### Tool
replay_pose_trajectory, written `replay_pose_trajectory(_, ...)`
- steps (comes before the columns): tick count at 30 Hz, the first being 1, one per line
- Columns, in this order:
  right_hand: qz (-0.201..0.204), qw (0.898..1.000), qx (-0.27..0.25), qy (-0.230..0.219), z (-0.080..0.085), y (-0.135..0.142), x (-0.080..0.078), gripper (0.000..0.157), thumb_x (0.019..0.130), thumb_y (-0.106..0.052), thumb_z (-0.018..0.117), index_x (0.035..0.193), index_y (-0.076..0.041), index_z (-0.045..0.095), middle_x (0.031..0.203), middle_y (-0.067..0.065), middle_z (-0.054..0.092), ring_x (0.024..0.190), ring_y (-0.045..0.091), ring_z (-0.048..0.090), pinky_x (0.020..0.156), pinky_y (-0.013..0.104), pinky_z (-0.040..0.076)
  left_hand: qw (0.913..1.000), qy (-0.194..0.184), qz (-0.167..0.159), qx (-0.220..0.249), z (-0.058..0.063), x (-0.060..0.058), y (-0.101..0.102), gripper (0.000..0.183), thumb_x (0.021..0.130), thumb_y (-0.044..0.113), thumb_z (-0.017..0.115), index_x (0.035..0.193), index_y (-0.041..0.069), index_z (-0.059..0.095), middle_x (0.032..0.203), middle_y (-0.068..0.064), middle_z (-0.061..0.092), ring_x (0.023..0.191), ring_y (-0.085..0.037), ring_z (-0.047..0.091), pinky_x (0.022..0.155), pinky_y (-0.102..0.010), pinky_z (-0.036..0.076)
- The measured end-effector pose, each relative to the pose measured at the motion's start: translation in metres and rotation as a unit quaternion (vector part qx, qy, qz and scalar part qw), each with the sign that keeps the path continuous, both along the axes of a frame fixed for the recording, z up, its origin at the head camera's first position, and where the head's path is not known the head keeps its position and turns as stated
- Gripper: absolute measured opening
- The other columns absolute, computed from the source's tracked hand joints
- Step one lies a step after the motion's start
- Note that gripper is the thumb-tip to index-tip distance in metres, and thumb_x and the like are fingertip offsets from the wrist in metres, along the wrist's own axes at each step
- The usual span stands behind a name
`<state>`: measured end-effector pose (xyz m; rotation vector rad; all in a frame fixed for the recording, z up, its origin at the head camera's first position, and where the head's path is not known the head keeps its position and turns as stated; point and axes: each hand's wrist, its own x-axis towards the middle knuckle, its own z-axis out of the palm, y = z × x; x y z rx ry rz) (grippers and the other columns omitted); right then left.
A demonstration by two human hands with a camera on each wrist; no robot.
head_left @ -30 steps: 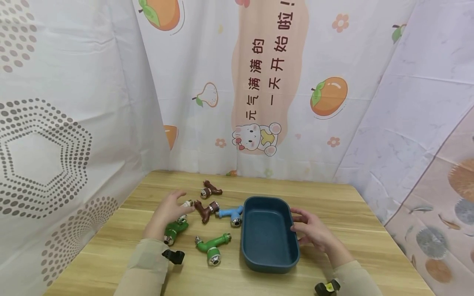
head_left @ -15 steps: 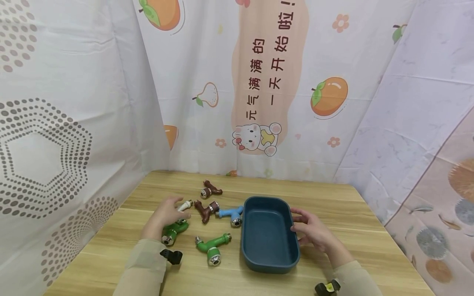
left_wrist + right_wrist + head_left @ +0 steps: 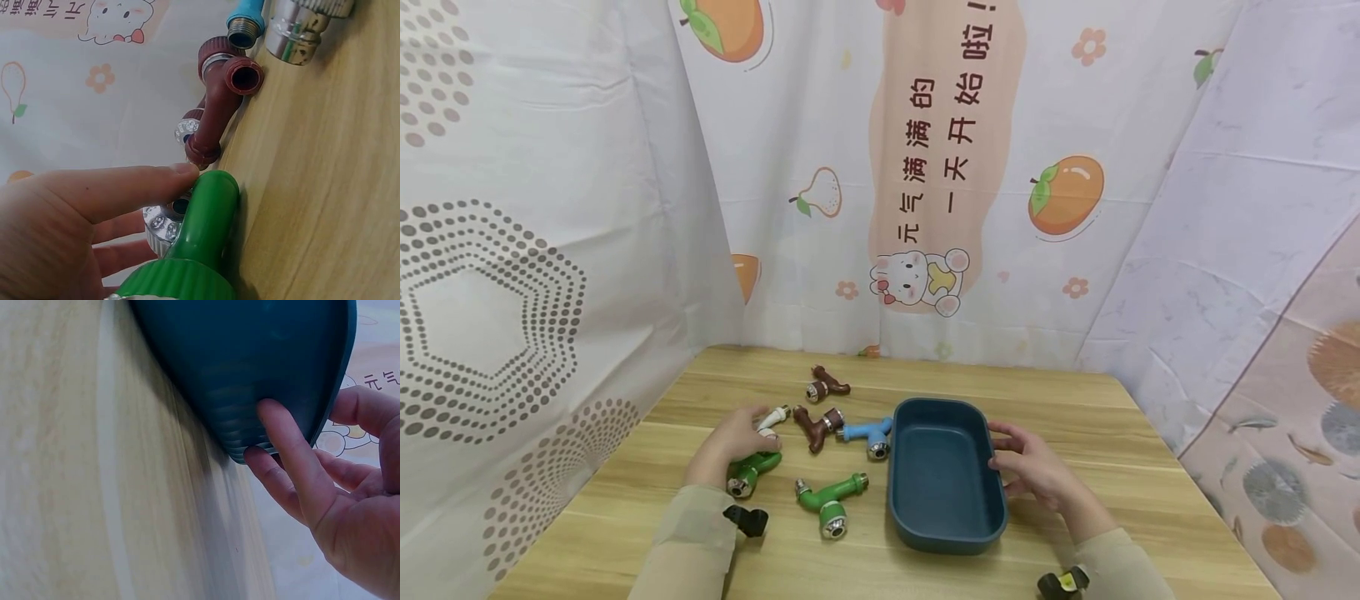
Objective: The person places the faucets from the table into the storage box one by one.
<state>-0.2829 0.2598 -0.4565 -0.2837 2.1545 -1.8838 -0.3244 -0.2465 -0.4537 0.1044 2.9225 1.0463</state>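
My left hand (image 3: 733, 437) is down over a white faucet (image 3: 767, 423), fingers on the far side and thumb on the near side, pinching it; its grip partly hides the faucet. In the left wrist view the thumb also passes close over a green faucet (image 3: 209, 212), whose ribbed collar is nearest the camera. On the right, my right hand (image 3: 1033, 467) touches the outer wall of a dark blue rectangular bin (image 3: 947, 542). Its extended fingers (image 3: 294, 450) rest against that wall in the right wrist view. Nothing lies inside the bin.
Two brown faucets (image 3: 815, 429) lie beyond the left hand. A blue faucet (image 3: 872, 433) lies close by the bin's left wall. Another green faucet (image 3: 833, 496) is in front, on the wooden table (image 3: 1075, 400). Printed curtains (image 3: 820, 275) stand behind and at both sides.
My left hand has drawn back slightly and lowered over the white faucet, its thumb and fingers coming together on it. The right hand and the bin have stayed still.
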Motion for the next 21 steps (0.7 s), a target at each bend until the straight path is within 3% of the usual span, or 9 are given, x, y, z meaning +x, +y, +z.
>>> replay_pose_trajectory(21, -0.008, 1.000, 0.015, 0.000, -0.0003, -0.0003, 0.0007, 0.067, 0.097, -0.003, 0.062, 0.156, 0.000, 0.031, 0.146, 0.038, 0.041, 0.112, 0.039, 0.062, 0.072, 0.054, 0.060, 0.9998, -0.009, 0.001, 0.015, -0.0010, -0.0013, -0.0002, 0.071, 0.080, 0.021, 0.083, 0.140, -0.005, 0.055, 0.120, -0.022, 0.065, 0.096, -0.029, 0.061, 0.086, -0.052, 0.050)
